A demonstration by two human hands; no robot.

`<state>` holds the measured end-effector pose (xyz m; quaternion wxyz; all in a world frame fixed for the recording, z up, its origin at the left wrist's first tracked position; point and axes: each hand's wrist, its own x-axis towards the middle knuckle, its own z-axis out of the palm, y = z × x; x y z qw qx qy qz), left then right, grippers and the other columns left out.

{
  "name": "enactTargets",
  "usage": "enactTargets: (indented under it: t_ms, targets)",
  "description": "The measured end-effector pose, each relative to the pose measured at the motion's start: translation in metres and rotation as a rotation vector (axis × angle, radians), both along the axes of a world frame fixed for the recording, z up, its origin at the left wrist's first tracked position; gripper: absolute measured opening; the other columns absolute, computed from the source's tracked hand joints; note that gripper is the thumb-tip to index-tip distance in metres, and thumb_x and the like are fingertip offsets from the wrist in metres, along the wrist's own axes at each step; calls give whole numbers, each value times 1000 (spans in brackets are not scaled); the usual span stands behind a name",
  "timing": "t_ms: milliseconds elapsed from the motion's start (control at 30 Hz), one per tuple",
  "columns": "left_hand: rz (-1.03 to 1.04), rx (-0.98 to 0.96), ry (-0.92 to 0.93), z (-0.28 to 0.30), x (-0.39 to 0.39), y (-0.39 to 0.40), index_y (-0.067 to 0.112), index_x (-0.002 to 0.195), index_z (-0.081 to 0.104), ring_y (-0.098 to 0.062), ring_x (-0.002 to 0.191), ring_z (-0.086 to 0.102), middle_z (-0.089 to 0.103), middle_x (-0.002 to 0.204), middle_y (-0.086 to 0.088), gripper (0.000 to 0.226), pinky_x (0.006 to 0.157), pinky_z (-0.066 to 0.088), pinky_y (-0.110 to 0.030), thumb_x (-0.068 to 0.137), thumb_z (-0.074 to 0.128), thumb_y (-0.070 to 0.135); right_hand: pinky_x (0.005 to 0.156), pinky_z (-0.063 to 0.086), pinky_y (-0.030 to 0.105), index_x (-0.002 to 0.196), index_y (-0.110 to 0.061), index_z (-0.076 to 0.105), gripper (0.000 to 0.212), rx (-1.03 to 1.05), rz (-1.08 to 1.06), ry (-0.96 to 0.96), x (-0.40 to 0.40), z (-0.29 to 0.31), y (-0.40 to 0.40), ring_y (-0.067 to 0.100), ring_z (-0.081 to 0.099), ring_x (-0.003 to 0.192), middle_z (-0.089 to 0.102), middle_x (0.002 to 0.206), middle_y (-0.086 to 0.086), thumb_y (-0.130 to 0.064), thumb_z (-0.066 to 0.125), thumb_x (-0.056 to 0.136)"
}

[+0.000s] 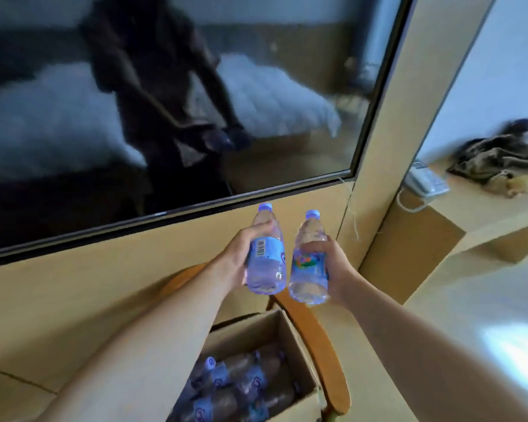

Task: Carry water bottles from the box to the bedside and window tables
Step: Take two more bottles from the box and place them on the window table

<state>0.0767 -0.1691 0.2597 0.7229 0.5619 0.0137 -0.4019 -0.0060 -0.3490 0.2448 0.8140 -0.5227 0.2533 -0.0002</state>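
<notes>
Two water bottles are held up in front of the wall, side by side and nearly touching. The left bottle [266,254] has a blue cap and a pale blue label with a barcode facing the camera; the left hand [241,257] has its grip closed around the label, fingers wrapping the far side and the thumb up near the shoulder. The right bottle [310,263] — also blue-capped, with a colourful print on its label — sits in the right hand [333,266], whose grip is closed around its middle, fingers across the front. Both bottles stand roughly upright, tilted a little away from the camera.

Below the forearms, an open cardboard box [299,354] holds more bottles [241,382] lying on their sides. The box rests on a wooden chair [320,345] with a curved orange-brown frame.

Behind the hands hangs a dark television screen [165,102], reflecting a bed and the person's figure. To the right, a light wooden desk [485,214] carries a white telephone [424,179] and a heap of dark cloth [500,156] — well apart from the bottles.
</notes>
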Motion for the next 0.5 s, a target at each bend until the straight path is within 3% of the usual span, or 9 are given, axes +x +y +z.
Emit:
enactTargets:
  t_ms: [67, 167, 333, 400, 500]
  targets:
    - [-113, -7, -35, 10, -4, -22, 8, 95, 67, -27, 63, 66, 66, 77, -14, 42, 61, 56, -31, 85, 74, 49, 75, 52, 48, 136, -4, 46, 65, 21, -115, -33, -20, 11, -14, 37, 61, 84, 57, 103, 22, -14, 78, 80]
    - [-281, -10, -110, 22, -16, -58, 9, 96, 65, -25, 60, 65, 65, 73, -12, 45, 58, 55, -31, 76, 82, 46, 72, 53, 45, 128, -9, 51, 57, 70, -263, -89, -58, 25, -32, 32, 62, 75, 57, 99, 19, -29, 82, 84]
    - [-521, -43, -162, 41, -74, -139, 8, 101, 61, -29, 62, 61, 61, 74, -15, 28, 58, 53, -32, 82, 75, 25, 60, 55, 38, 113, -10, 53, 48, 2, -515, -181, -153, 48, -73, 31, 61, 63, 55, 83, 19, -22, 84, 79]
    - [-604, -44, -178, 48, -103, -171, 7, 97, 61, -30, 60, 62, 61, 73, -17, 29, 58, 54, -33, 80, 77, 23, 68, 53, 41, 114, -12, 52, 48, -13, -572, -212, -197, 56, -90, 34, 59, 69, 52, 92, 24, -20, 83, 79]
    - [-732, -72, -224, 61, -153, -219, 10, 91, 66, -33, 63, 63, 62, 76, -18, 41, 64, 54, -37, 61, 88, 26, 82, 50, 52, 124, -14, 51, 49, -24, -678, -240, -263, 66, -116, 39, 59, 88, 53, 106, 26, -21, 78, 84]
